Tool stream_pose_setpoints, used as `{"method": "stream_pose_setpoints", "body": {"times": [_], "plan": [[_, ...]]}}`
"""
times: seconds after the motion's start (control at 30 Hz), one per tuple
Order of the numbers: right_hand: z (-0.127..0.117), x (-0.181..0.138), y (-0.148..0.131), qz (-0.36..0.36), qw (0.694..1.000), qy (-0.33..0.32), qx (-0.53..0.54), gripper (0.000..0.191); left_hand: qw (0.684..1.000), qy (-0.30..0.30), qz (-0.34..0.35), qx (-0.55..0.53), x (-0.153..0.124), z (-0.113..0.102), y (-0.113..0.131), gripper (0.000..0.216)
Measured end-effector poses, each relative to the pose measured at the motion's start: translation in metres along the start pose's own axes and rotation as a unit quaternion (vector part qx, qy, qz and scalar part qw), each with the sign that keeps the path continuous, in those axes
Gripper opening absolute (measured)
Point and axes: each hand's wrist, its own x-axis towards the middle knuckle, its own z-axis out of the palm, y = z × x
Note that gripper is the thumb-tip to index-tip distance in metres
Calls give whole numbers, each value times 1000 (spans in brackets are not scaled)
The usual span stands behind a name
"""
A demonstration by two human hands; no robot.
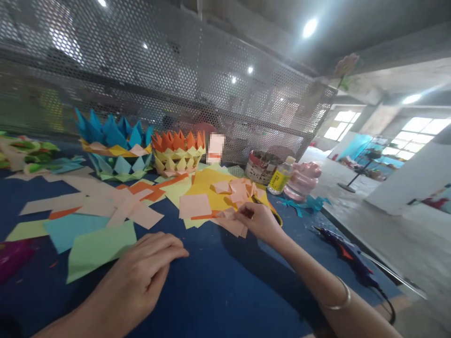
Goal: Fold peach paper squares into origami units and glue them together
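My right hand (pixel 259 223) pinches a small pink folded paper piece (pixel 228 213) between thumb and fingertips, above loose pink paper. My left hand (pixel 150 267) rests on the blue tabletop (pixel 200 291) with its fingers lying forward and nothing visible in it. Beside its fingers lies a pale green paper sheet (pixel 100 246). Several pink folded pieces (pixel 241 190) are heaped on yellow paper (pixel 200 183), just beyond my right hand. Scissors with a yellow-edged handle (pixel 276 216) are partly hidden behind that hand. A pink square sheet (pixel 195 205) lies left of it.
Two layered folded-paper pieces, one blue-topped (pixel 118 150) and one orange-topped (pixel 179 152), stand at the back before a perforated metal screen (pixel 169 70). A round container (pixel 261 166), a yellow-labelled bottle (pixel 280 177) and a glue gun (pixel 347 253) with a cord are on the right.
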Motion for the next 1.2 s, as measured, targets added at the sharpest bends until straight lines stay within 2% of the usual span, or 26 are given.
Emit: {"method": "stream_pose_setpoints", "body": {"times": [0.1,0.23,0.37,0.47,0.57,0.77,0.87,1.07,1.2], "plan": [[1,21,18,39,999,11,-31,32,1000,-21,-3,-10,-3,3,1,33],[4,35,25,68,995,37,-57,33,999,-31,-6,-24,-3,4,3,35],[1,36,23,82,992,64,-75,33,999,-34,-5,-37,-1,6,4,36],[-2,33,18,72,990,86,-88,34,998,-36,-2,-43,-2,7,4,36],[1,29,5,30,991,89,-97,34,998,-39,-6,-48,-3,7,4,35],[29,31,-37,-115,987,1,-114,32,997,-48,-26,-54,-3,9,4,39],[40,47,-54,-152,979,-33,-135,34,997,-52,-33,-56,-4,10,3,40],[39,97,-70,-167,962,-113,-181,36,997,-53,-29,-55,-4,9,3,40],[37,115,-70,-145,961,-154,-180,35,997,-51,-27,-54,-3,8,2,39]]}}
